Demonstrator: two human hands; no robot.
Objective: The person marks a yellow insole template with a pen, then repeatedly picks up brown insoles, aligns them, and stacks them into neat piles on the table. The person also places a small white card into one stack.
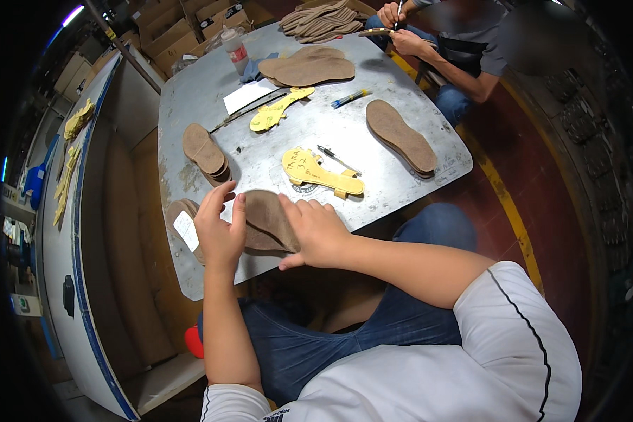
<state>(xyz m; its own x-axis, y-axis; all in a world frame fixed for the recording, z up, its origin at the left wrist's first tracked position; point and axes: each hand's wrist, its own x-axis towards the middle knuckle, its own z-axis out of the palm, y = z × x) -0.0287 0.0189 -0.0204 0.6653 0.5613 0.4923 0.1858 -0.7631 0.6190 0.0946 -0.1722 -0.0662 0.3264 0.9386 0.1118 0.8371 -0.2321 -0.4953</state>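
Observation:
Brown shoe insoles (269, 218) lie at the near edge of the metal table, between my two hands. My right hand (318, 233) grips their right side, its fingers along the edge and its thumb at the near end. At their left side is my left hand (221, 226), thumb and fingers apart, the thumb close to the insole edge. Left of it, partly covered by that hand, more insoles (174, 211) carry a white paper slip (186, 231). Just beyond rests a small insole stack (205, 149). A yellow sole-shaped template (309, 169) lies ahead of my right hand.
On the table (253, 158) are a black pen (336, 160), a second yellow template (278, 111), blue pens (352, 98), insole stacks (401, 137) and a bottle (235, 49). A white-sided shelf (84, 232) stands left. At far right a co-worker's hands (404, 39) hold a pen and a sole-like piece.

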